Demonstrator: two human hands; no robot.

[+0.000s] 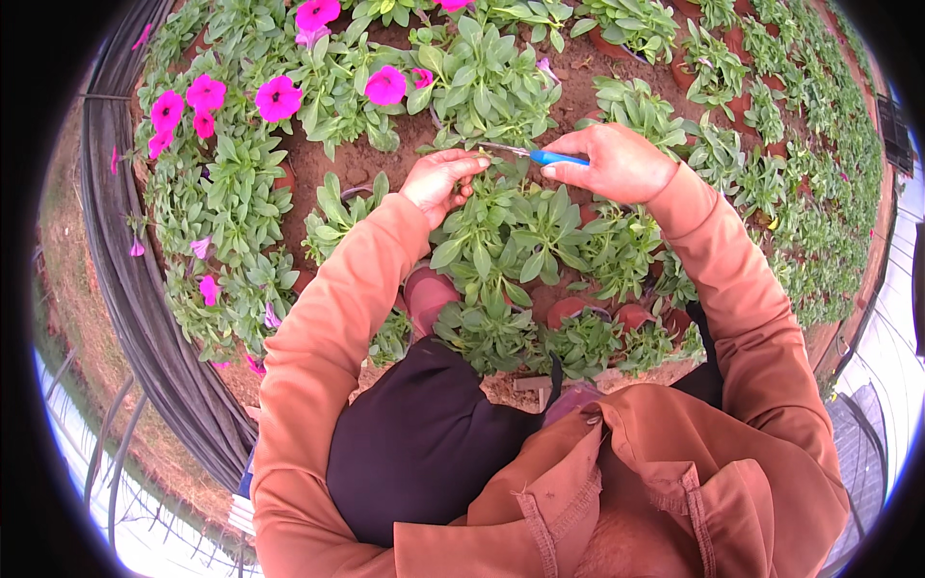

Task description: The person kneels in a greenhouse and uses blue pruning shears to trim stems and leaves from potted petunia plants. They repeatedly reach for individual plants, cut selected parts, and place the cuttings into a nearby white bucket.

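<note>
My right hand (623,163) grips small scissors by their blue handles (562,157). Their narrow metal blades (504,149) point left, close to the fingertips of my left hand (442,182). That hand pinches a thin green shoot (485,156) at the top of a leafy petunia plant (483,217). Whether the blades touch the shoot is too small to tell. Just beyond the scissors grows another petunia plant (491,87), with its leaves close to the blades.
Magenta petunia flowers (278,99) bloom at the left. Terracotta-coloured pots (571,312) stand in rows on brown soil (347,160). A pink boot (429,295) is planted between plants. Gathered black sheeting (137,267) runs along the left edge. Dense potted plants (809,188) fill the right.
</note>
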